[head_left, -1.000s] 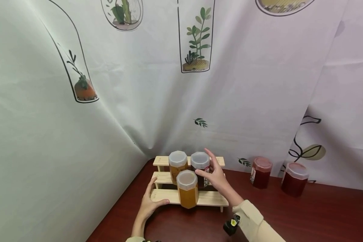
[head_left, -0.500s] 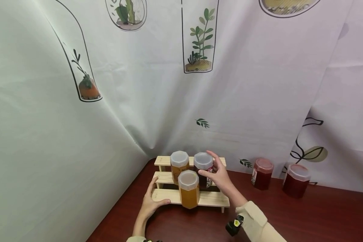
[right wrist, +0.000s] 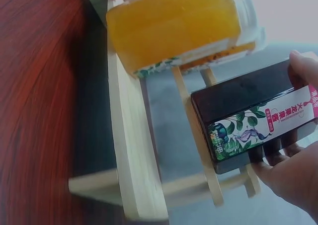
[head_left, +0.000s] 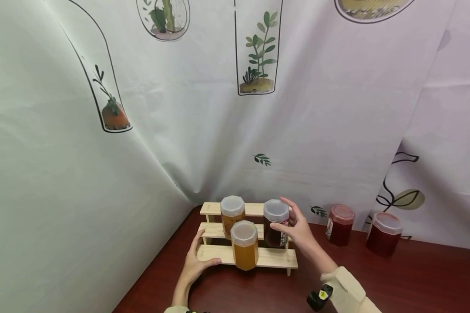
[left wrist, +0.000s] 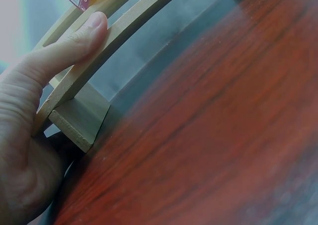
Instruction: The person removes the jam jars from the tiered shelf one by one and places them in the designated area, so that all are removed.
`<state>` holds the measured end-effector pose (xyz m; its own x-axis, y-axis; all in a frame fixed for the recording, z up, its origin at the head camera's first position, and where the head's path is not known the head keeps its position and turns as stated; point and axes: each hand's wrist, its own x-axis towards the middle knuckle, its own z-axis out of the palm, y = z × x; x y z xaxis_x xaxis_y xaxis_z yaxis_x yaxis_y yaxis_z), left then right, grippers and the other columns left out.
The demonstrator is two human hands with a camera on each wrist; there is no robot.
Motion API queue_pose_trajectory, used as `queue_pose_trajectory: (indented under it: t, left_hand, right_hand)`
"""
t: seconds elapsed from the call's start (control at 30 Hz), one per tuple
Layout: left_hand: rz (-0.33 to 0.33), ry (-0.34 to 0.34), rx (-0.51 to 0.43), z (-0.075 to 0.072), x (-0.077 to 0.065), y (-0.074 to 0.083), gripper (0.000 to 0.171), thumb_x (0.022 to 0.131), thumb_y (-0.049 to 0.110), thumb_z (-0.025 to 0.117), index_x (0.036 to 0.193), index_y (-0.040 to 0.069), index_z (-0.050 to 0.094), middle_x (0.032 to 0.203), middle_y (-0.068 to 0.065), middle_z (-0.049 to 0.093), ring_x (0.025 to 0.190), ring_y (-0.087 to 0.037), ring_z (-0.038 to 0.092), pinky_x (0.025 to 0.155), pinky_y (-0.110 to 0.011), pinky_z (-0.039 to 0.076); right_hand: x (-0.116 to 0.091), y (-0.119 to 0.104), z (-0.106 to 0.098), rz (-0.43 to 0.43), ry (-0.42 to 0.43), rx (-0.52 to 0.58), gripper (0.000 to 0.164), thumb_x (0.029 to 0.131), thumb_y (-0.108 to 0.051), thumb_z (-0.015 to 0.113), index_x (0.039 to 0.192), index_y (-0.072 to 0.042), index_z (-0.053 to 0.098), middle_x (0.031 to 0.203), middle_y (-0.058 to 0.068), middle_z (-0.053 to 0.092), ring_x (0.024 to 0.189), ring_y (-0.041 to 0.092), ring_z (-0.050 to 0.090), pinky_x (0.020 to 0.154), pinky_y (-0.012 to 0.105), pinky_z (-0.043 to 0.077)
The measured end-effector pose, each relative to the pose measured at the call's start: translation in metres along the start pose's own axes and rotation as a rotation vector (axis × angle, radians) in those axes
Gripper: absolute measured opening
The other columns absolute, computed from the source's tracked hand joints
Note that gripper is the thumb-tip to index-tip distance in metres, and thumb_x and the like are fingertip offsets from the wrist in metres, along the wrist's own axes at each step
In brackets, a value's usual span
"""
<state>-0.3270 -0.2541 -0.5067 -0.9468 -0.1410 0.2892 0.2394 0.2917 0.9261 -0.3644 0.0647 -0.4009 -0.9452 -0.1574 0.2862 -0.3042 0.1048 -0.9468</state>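
Note:
A three-step wooden rack (head_left: pixel 272 257) stands on the dark red table. An orange jar (head_left: pixel 244 245) sits on its lowest step and an amber jar (head_left: pixel 232 214) on the step behind. My right hand (head_left: pixel 289 218) grips a dark jar (head_left: pixel 275 226) with a white lid at the right part of the middle step. In the right wrist view my fingers (right wrist: pixel 293 180) wrap the dark jar (right wrist: pixel 248 111) beside the orange jar (right wrist: pixel 174 26). My left hand (head_left: pixel 197 257) holds the left end of the lowest step, thumb (left wrist: pixel 74 38) on top of the rack (left wrist: pixel 79 128).
Two red jars (head_left: pixel 338 224) (head_left: pixel 383 232) stand on the table (head_left: pixel 415 278) to the right of the rack, near the backdrop. A printed curtain (head_left: pixel 203 130) closes off the back and left sides.
My right hand has moved the dark jar rightward along the middle step, away from the amber jar. The left hand has stayed on the lowest step.

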Motion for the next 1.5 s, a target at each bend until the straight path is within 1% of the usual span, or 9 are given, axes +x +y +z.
queue_pose_trajectory:
  t: [0.13, 0.3, 0.4, 0.57, 0.63, 0.73, 0.83, 1.03, 1.5]
  left_hand:
    - [0.006, 0.006, 0.004, 0.000, 0.001, 0.000, 0.106, 0.064, 0.006, 0.090, 0.152, 0.018, 0.031, 0.157, -0.020, 0.030, 0.140, -0.039, 0.036, 0.110, -0.052, 0.033]
    - [0.006, -0.005, -0.004, 0.001, 0.002, -0.002, 0.106, 0.065, 0.007, 0.090, 0.152, 0.018, 0.031, 0.160, -0.020, 0.025, 0.144, -0.043, 0.030, 0.113, -0.058, 0.028]
    - [0.008, -0.006, -0.003, 0.002, 0.002, -0.003, 0.106, 0.065, 0.007, 0.090, 0.152, 0.017, 0.031, 0.160, -0.020, 0.025, 0.144, -0.044, 0.028, 0.113, -0.059, 0.026]
    - [0.012, 0.003, 0.003, 0.003, 0.003, -0.002, 0.106, 0.064, 0.006, 0.090, 0.152, 0.018, 0.032, 0.158, -0.020, 0.029, 0.141, -0.041, 0.035, 0.111, -0.056, 0.030]
    - [0.011, 0.001, 0.008, 0.003, 0.003, -0.001, 0.106, 0.064, 0.007, 0.090, 0.152, 0.018, 0.031, 0.158, -0.020, 0.029, 0.141, -0.041, 0.035, 0.111, -0.056, 0.030]
    - [0.012, -0.001, 0.011, 0.003, 0.002, -0.002, 0.106, 0.065, 0.007, 0.090, 0.152, 0.017, 0.031, 0.159, -0.020, 0.028, 0.143, -0.042, 0.031, 0.113, -0.058, 0.027]
    - [0.014, 0.000, 0.004, 0.002, 0.001, -0.002, 0.106, 0.065, 0.006, 0.089, 0.152, 0.017, 0.031, 0.159, -0.019, 0.027, 0.144, -0.043, 0.029, 0.113, -0.059, 0.026]
    - [0.016, -0.013, -0.011, 0.001, 0.002, -0.003, 0.105, 0.066, 0.005, 0.089, 0.153, 0.017, 0.030, 0.161, -0.018, 0.023, 0.146, -0.044, 0.024, 0.115, -0.060, 0.023]
    - [0.013, -0.013, -0.013, 0.000, 0.004, -0.005, 0.107, 0.064, 0.005, 0.089, 0.152, 0.018, 0.030, 0.159, -0.021, 0.025, 0.144, -0.044, 0.026, 0.114, -0.062, 0.022]
  right_hand:
    - [-0.003, 0.002, -0.012, -0.025, 0.026, -0.022, 0.080, 0.081, -0.008, 0.078, 0.148, -0.021, 0.036, 0.129, 0.022, 0.059, 0.100, 0.004, 0.059, 0.082, 0.024, 0.049]
    - [-0.008, 0.007, -0.031, -0.070, 0.049, -0.054, 0.081, 0.080, -0.006, 0.078, 0.148, -0.016, 0.036, 0.127, 0.020, 0.058, 0.097, -0.003, 0.058, 0.080, 0.021, 0.049]
    - [-0.013, 0.011, -0.045, -0.083, 0.083, -0.077, 0.082, 0.078, -0.005, 0.079, 0.148, -0.013, 0.036, 0.122, 0.006, 0.058, 0.095, -0.004, 0.058, 0.077, 0.020, 0.050]
    - [-0.021, 0.018, -0.069, -0.039, 0.216, -0.068, 0.080, 0.080, -0.005, 0.078, 0.148, -0.011, 0.036, 0.110, -0.022, 0.054, 0.092, -0.007, 0.056, 0.073, 0.016, 0.049]
    - [-0.025, 0.023, -0.080, -0.020, 0.267, -0.075, 0.079, 0.082, -0.007, 0.078, 0.148, -0.011, 0.035, 0.107, -0.029, 0.053, 0.091, -0.009, 0.055, 0.071, 0.014, 0.048]
    - [-0.033, 0.035, -0.094, -0.010, 0.322, -0.145, 0.078, 0.081, -0.009, 0.079, 0.147, -0.011, 0.037, 0.104, -0.035, 0.050, 0.088, -0.012, 0.052, 0.069, 0.011, 0.047]
    - [-0.043, 0.050, -0.105, 0.008, 0.373, -0.213, 0.078, 0.078, -0.009, 0.081, 0.144, -0.009, 0.041, 0.101, -0.036, 0.047, 0.086, -0.015, 0.051, 0.069, 0.010, 0.047]
    - [-0.053, 0.070, -0.121, 0.093, 0.463, -0.234, 0.081, 0.078, -0.011, 0.082, 0.146, -0.011, 0.038, 0.102, -0.035, 0.043, 0.086, -0.021, 0.047, 0.071, 0.004, 0.042]
    - [-0.054, 0.076, -0.129, 0.125, 0.421, -0.218, 0.087, 0.082, -0.012, 0.078, 0.152, -0.014, 0.026, 0.113, -0.026, 0.039, 0.092, -0.023, 0.041, 0.075, 0.002, 0.039]
